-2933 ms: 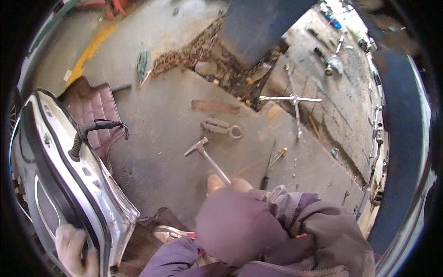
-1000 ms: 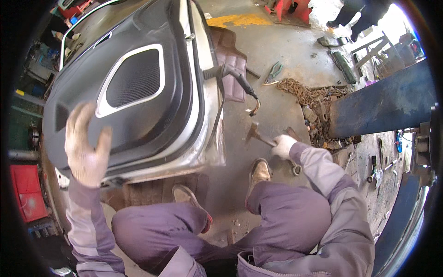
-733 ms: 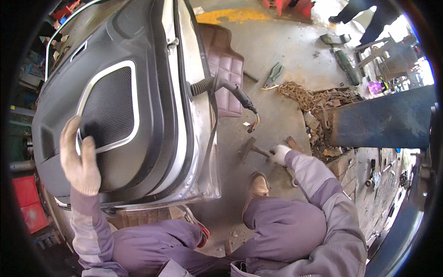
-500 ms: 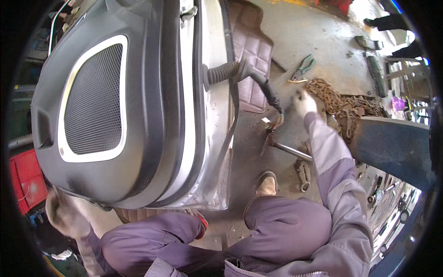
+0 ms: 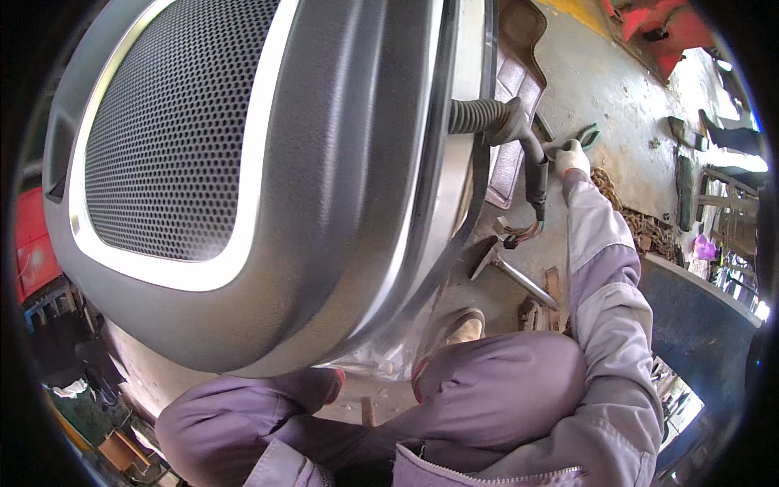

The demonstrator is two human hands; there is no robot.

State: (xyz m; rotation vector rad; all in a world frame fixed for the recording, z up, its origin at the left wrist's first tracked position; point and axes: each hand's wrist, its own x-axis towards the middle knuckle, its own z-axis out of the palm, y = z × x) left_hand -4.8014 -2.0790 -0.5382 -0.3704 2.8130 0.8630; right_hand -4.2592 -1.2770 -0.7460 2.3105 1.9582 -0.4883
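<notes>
A dark vehicle door panel point(image 5: 324, 187) with a perforated speaker grille point(image 5: 174, 122) in a silver frame stands before my knees and fills the left side. From its edge a corrugated rubber boot point(image 5: 477, 116) leads to a taped cable with loose coloured wire ends point(image 5: 523, 234). My right hand point(image 5: 573, 159), in a pale glove, reaches out past the cable and closes round the metal part of a pair of pliers point(image 5: 591, 135); the green handles stick out beyond it. My left hand is out of sight.
A hammer point(image 5: 523, 282) lies on the floor near my shoe point(image 5: 464, 327). Rusty chain point(image 5: 645, 230) is heaped right of my forearm, by a blue panel point(image 5: 690, 300). A brown quilted mat point(image 5: 513, 89) lies behind the door. Red parts point(image 5: 665, 32) are at the far right.
My right hand has moved forward from beside the chain onto the pliers. My left hand, seen earlier by the door's lower left corner, has gone from view. The door looks larger and the view has shifted.
</notes>
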